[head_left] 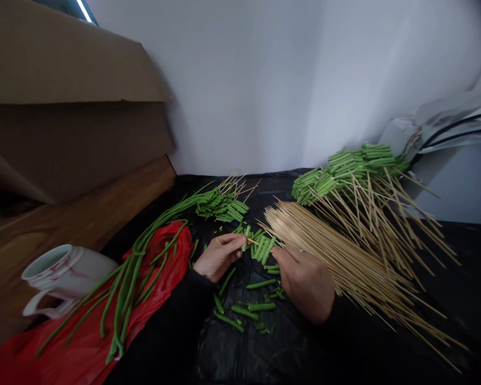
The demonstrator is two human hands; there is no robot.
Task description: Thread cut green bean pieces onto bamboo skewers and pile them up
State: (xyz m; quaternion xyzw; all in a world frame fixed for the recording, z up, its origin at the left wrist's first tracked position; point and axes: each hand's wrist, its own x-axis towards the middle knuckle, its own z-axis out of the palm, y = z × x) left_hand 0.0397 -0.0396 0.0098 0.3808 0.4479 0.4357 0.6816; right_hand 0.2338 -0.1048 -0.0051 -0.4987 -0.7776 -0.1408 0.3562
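In the middle of the view my left hand [221, 254] pinches a short cut piece of green bean [246, 235] at the tip of a bamboo skewer [254, 242]. My right hand [305, 279] grips the skewer farther along, fingers closed. Several green pieces [263, 248] sit side by side across the skewer between the hands. Loose cut pieces [245, 312] lie below on the black plastic sheet [224, 358]. Beside my right hand is a large bundle of bare bamboo skewers [328, 243]. My right palm hides part of the held skewer.
Filled skewers are piled at back right [353, 168], with a smaller pile [222, 206] at back centre. Long uncut beans [130, 272] drape over a red plastic bag [164, 278] at left. A white mug [70, 272] and cardboard box [76, 144] stand left; a wall [244, 91] rises behind.
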